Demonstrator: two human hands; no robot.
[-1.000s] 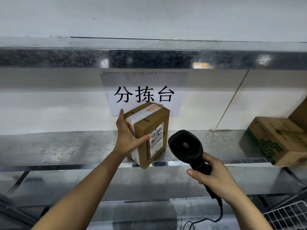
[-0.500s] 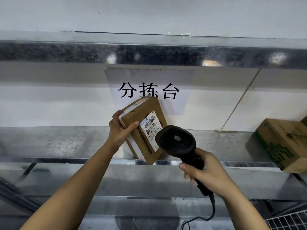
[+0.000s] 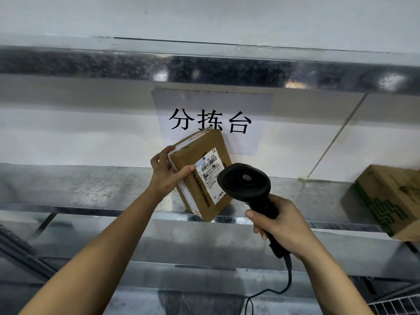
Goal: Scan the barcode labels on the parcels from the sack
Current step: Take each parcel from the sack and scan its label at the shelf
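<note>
The left hand (image 3: 167, 172) grips the parcel (image 3: 201, 176), tilting its label (image 3: 210, 176) toward the scanner (image 3: 246, 185) clasped in the right hand (image 3: 280, 226), presumably for a clean read.

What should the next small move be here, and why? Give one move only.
Probably ease the scanner back a little and squeeze its trigger. The left hand holds the parcel tilted with its label facing the scanner, but the scanner's head, gripped by the right hand, covers the label's right edge.
</note>
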